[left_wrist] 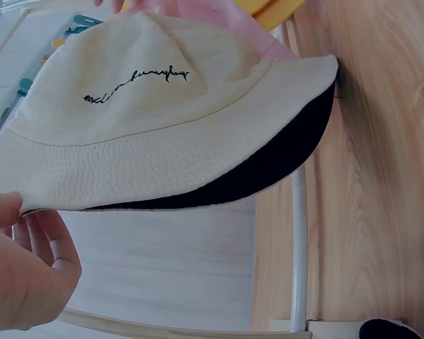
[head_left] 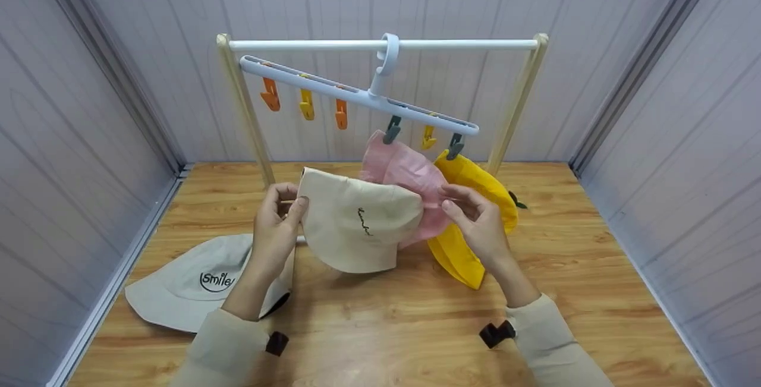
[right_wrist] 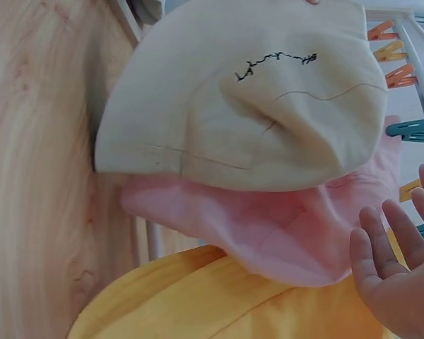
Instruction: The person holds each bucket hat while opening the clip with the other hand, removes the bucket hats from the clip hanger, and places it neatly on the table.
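Note:
A cream bucket hat (head_left: 351,238) with black script stitching is held up in front of the rack. My left hand (head_left: 276,226) pinches the edge of its brim between thumb and fingers. The hat's dark lining (left_wrist: 290,152) shows in the left wrist view. My right hand (head_left: 481,226) has its fingers loosely spread at the crown side, close to a pink hat (head_left: 416,167), and holds nothing. That pink hat hangs from a dark green clip (head_left: 392,130). A yellow hat (head_left: 475,179) hangs from another dark green clip (head_left: 455,147), partly behind my right hand.
A white hanger (head_left: 357,97) tilts down to the right on the rod (head_left: 309,45) of a wooden-legged rack. Orange and yellow clips (head_left: 306,105) on it hold nothing. A pale "smile" hat (head_left: 184,286) lies on the table at left, partly behind my left arm.

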A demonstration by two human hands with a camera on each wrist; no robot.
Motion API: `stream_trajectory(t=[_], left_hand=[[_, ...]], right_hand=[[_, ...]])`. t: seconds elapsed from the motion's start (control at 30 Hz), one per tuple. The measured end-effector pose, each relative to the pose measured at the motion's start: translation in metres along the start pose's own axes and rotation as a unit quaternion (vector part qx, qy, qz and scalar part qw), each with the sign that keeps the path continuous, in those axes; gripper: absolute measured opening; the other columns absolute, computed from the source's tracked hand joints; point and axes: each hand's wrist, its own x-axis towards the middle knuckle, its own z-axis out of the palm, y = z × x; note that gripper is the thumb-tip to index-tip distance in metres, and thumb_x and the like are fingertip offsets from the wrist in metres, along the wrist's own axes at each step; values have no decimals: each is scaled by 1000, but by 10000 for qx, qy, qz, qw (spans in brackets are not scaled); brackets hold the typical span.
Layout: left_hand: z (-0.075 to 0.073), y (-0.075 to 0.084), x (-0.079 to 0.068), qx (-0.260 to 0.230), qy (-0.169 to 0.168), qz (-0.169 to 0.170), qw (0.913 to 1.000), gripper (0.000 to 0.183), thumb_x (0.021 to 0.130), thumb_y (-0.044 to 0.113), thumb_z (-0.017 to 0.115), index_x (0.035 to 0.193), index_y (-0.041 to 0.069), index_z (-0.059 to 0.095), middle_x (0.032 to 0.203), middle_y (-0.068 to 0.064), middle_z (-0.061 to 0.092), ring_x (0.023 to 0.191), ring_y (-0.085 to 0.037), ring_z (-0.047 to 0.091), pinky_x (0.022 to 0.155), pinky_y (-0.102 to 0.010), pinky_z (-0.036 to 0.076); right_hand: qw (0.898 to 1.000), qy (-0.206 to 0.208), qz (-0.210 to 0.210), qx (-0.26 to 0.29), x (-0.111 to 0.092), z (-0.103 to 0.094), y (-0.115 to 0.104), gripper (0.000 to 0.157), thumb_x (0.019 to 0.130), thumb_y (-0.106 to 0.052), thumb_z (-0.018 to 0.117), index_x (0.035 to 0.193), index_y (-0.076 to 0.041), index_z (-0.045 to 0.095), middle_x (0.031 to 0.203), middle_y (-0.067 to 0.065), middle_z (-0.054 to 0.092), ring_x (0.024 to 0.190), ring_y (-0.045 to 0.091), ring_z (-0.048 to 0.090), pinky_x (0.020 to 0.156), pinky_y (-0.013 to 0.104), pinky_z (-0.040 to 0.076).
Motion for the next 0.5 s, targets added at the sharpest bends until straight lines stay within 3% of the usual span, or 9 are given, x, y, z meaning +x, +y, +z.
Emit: stream_trajectory(t=[0.5], left_hand=[[-4, 1, -6, -190, 76, 115, 9997, 14, 106, 3, 62, 119, 3, 57, 114, -10, 58, 96, -22, 55, 81, -26, 49]], right_hand=[[9998, 10, 186, 77, -22, 17, 32, 33, 104, -11, 70, 136, -5, 68, 136, 13, 69, 122, 34, 66, 102, 25, 55]])
